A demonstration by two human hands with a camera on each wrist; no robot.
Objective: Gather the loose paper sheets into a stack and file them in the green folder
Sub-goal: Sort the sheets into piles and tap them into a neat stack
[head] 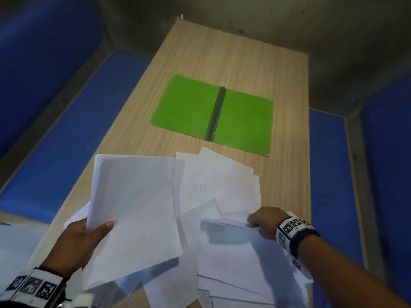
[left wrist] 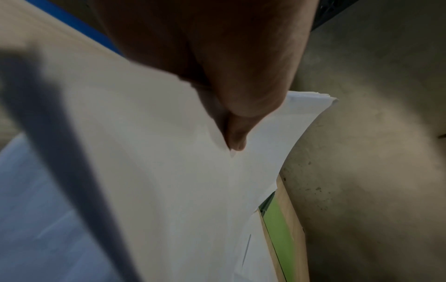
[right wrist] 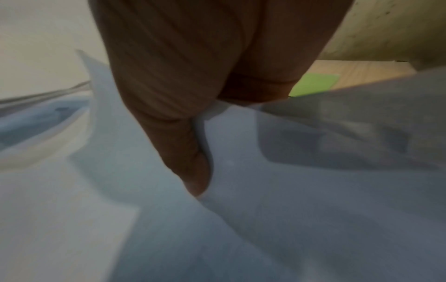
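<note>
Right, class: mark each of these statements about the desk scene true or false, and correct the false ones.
1. The green folder lies open and flat on the table. True.
2. Some sheets are already filed in the folder. False: nothing lies on it; the loose sheets lie nearer the person.
3. The left hand holds a stack of sheets, thumb on top. True.
4. The right hand rests on the folder. False: it grips a sheet from the loose pile.
5. The folder is red. False: it is green.
</note>
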